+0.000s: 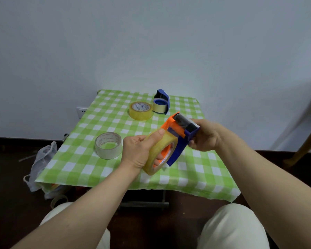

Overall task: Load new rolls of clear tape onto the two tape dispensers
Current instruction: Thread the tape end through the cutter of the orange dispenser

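Head view: left hand point(136, 153) grips a yellowish clear tape roll point(157, 155) seated on an orange-and-blue handheld tape dispenser point(180, 133), whose head the right hand point(206, 135) clasps, above a green-checked tablecloth point(90, 169). Second blue dispenser point(162, 103), loaded, stands farther back beside another clear roll point(141, 110).

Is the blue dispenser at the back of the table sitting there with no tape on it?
No, the blue dispenser at the table's far edge has a roll of tape seated on its hub, beside a loose yellowish roll.
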{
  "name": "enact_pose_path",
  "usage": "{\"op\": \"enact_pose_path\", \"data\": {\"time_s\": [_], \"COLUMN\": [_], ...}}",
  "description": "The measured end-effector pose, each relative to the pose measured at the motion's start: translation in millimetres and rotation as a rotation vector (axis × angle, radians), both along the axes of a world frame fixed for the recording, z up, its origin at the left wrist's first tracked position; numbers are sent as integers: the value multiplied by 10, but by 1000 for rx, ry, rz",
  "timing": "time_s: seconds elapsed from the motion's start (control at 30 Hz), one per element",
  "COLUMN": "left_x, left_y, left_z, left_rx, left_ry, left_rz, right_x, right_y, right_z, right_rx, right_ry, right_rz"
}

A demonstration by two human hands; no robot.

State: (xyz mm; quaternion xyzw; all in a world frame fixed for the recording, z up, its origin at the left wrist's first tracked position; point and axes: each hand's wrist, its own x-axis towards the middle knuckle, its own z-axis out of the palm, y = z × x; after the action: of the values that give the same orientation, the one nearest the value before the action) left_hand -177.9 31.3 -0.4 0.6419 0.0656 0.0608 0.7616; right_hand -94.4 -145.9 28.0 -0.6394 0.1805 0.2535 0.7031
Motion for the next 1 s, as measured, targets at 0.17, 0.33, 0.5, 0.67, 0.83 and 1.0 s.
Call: {"op": "enact_pose_path", "data": {"time_s": [0.17,0.33,0.5,0.67,0.83,1.0], "left_x": [21,13,17,35,14,1], "left_y": [-19,-1,26,-10,-79,-107], "left_z": [68,65,56,64,68,86], "left_rx": [-19,6,27,40,28,7], "left_ry": [-30,-37,-46,-50,-40,-30], "left_rz": [-2,-3,5,-1,-2,24], "right_x": [-53,-43,49,-71,-76,-87], "right_y": [88,136,11,74,141,202], "right_z": [-46,-49,118,284,246,197], "right_rx": [333,335,34,-332,-515,-613], "right_ry": [25,-12,-358,-690,-733,-797], "right_rz": [41,-12,-179,-121,-165,-170]}}
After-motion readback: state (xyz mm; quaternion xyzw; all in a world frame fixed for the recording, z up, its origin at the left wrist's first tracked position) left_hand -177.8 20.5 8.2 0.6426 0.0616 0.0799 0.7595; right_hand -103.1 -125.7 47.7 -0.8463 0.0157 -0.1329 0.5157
